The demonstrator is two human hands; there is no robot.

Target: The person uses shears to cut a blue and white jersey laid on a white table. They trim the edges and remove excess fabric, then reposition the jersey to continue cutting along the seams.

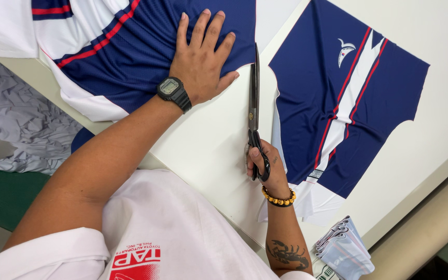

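Observation:
My right hand (266,165) grips the black handles of long tailor's scissors (254,93), whose blades lie nearly closed and point away from me along the white fabric sheet (208,140). My left hand (201,59), with a black digital watch on the wrist, presses flat with spread fingers on a navy printed jersey panel (130,57) with red and white stripes, left of the blades. To the right of the scissors lies a second navy panel (338,103) printed on the white fabric, with red-edged white stripes and a small white emblem.
The white cutting table's edge (421,186) runs diagonally at lower right. A small stack of folded pale fabric pieces (344,249) sits near my right elbow. Grey fabric scraps (22,124) lie on the floor at left, beside a green mat (1,197).

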